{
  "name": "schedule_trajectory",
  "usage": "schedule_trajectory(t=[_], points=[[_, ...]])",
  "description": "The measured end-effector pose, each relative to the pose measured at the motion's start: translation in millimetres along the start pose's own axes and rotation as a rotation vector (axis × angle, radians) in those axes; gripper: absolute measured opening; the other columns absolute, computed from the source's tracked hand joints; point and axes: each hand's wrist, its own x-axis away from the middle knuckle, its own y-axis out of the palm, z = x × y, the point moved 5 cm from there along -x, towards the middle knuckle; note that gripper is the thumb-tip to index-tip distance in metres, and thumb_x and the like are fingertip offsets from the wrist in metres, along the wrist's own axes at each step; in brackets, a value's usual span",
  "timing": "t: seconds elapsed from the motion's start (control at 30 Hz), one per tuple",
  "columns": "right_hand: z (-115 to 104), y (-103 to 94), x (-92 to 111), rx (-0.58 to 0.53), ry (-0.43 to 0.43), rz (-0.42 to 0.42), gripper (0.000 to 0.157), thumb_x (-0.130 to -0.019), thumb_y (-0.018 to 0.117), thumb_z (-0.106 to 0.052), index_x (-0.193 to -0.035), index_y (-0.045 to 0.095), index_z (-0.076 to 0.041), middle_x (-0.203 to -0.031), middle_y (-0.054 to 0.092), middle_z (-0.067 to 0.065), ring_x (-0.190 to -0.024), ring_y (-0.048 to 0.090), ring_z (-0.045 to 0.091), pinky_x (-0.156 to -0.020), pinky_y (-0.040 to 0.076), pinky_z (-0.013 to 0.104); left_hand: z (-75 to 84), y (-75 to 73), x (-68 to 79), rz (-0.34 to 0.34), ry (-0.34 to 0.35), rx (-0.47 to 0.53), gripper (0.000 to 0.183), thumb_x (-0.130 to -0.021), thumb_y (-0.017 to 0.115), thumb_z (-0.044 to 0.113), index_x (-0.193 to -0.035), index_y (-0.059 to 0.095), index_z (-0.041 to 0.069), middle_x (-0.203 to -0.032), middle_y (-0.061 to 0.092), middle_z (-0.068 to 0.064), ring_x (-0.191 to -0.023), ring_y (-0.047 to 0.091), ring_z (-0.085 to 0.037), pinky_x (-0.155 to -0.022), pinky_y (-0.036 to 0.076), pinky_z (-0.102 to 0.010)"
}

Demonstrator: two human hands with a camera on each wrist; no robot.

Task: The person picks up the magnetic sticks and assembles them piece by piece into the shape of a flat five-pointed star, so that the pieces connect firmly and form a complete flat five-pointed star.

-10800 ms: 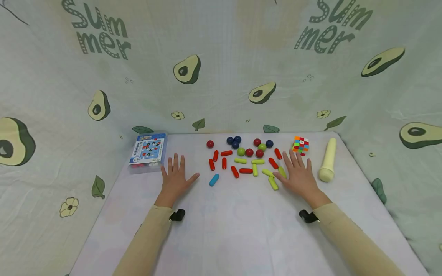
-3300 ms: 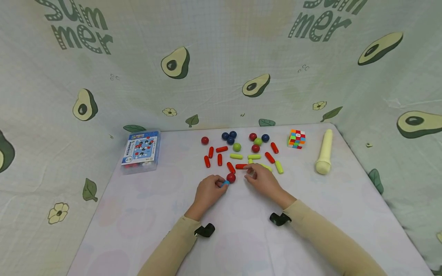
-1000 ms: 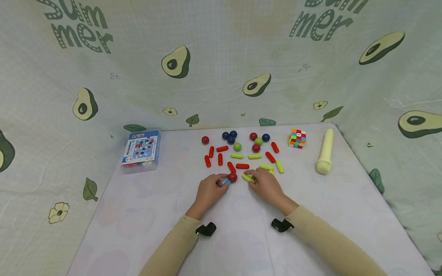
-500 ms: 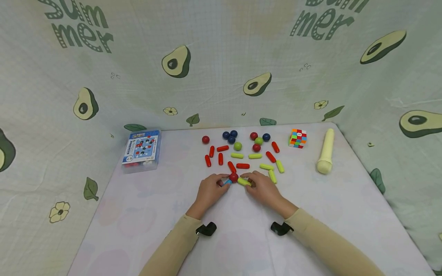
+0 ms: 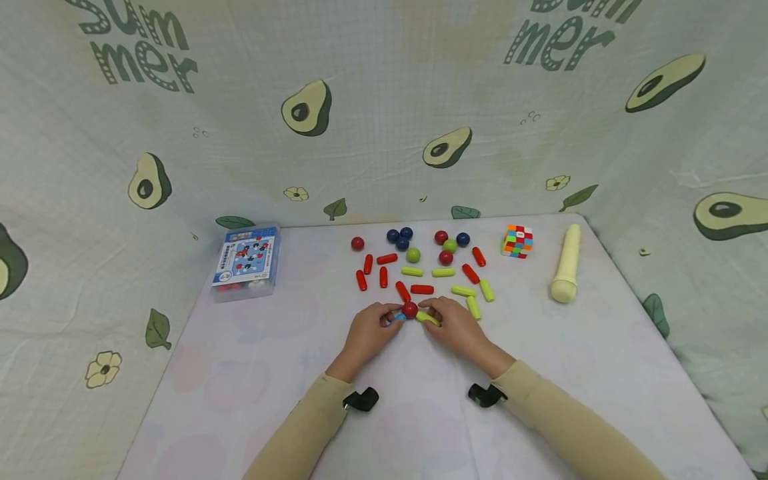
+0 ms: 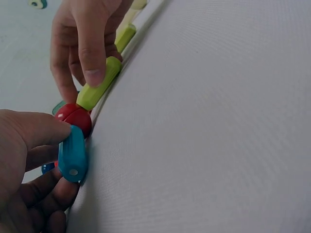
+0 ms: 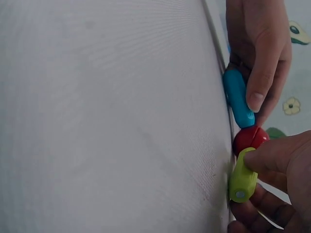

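Note:
Between my hands sits a red ball (image 5: 410, 310), with a blue rod (image 6: 73, 154) at its left side and a yellow-green rod (image 7: 243, 175) at its right. My left hand (image 5: 367, 331) pinches the blue rod between thumb and fingers. The yellow-green rod is pinched by my right hand (image 5: 461, 328). In both wrist views each rod has one end against the ball, and a small silvery disc shows in the rod's free end. The three pieces form a shallow V low over the tabletop.
Behind the hands lie several red rods (image 5: 423, 289), more yellow-green rods (image 5: 443, 272), and red, green and navy balls (image 5: 403, 245). A boxed set (image 5: 245, 263) stands at the left. At the right are a puzzle cube (image 5: 517, 241) and a pale yellow club-shaped thing (image 5: 565, 263).
The left hand took up the blue rod and joined a red ball to it. The right hand picked a yellow-green rod from the group and brought it left against the ball.

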Motion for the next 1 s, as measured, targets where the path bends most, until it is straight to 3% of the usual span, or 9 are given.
schedule_trajectory(t=[0.37, 0.87, 1.0], points=[[7.4, -7.5, 0.7, 0.004, 0.038, -0.019, 0.037, -0.091, 0.076, -0.015, -0.127, 0.069, -0.013, -0.089, 0.059, -0.003, -0.081, 0.053, 0.015, -0.073, 0.049, 0.031, -1.5, -1.8, 2.4, -0.011, -0.015, 0.022, 0.018, -0.092, 0.077, 0.027, -0.106, 0.076, 0.016, -0.084, 0.059, 0.009, -0.076, 0.054, -0.010, -0.067, 0.047, -0.024], [10.1, -6.2, 0.8, -0.016, 0.064, -0.025, 0.040, -0.091, 0.076, -0.016, -0.129, 0.068, -0.013, -0.094, 0.061, -0.003, -0.084, 0.055, 0.015, -0.077, 0.051, 0.032, -2.7, -0.2, 3.2, -0.018, -0.009, 0.019, 0.018, -0.092, 0.078, 0.028, -0.105, 0.076, 0.016, -0.084, 0.060, 0.010, -0.076, 0.054, -0.010, -0.065, 0.046, -0.024], [8.2, -5.6, 0.0, -0.030, 0.040, -0.003, 0.041, -0.091, 0.076, -0.015, -0.131, 0.067, -0.012, -0.103, 0.065, 0.000, -0.089, 0.057, 0.016, -0.081, 0.053, 0.034, -2.9, 0.0, 3.6, -0.023, 0.003, 0.013, 0.019, -0.091, 0.078, 0.028, -0.106, 0.076, 0.017, -0.085, 0.060, 0.010, -0.075, 0.053, -0.009, -0.065, 0.046, -0.024]])
